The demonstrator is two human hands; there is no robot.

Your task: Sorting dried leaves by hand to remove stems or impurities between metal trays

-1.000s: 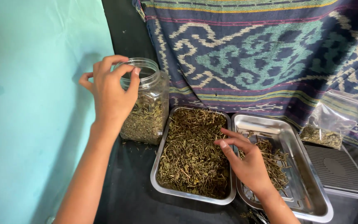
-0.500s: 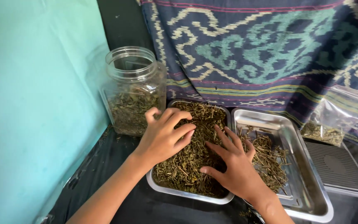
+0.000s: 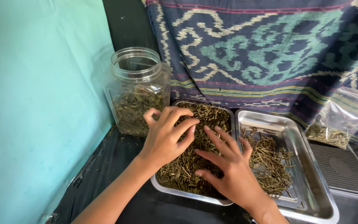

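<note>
Far left: turquoise wall (image 3: 34,103); dark surface (image 3: 117,166) at its foot. Clear plastic jar (image 3: 136,92), lid off, upright against wall, partly filled with dried green-brown herb; standing just beside left tray's far-left corner. Left hand (image 3: 166,135) palm down on dried stems (image 3: 199,137) in left metal tray (image 3: 187,195); fingers (image 3: 183,120) curled, pressing into the heap; whether any stems gripped underneath, cannot tell. Left tray heaped nearly full, stems and leaf bits mixed. Right hand (image 3: 228,168) flat over same tray's right half, reaching across the seam between trays; fingers (image 3: 220,139) spread and released, tips touching the stems, nothing clasped. Right metal tray (image 3: 307,166) touching left tray side by side; thin scatter of longer bare twigs (image 3: 268,164) on its left part, bare steel elsewhere. Behind: patterned woven cloth (image 3: 270,54), blue and teal, hanging. Far right: clear plastic bag (image 3: 336,120) with some herb inside, leaning on cloth; below it, dark ribbed flat device (image 3: 342,170), near right tray's edge.
</note>
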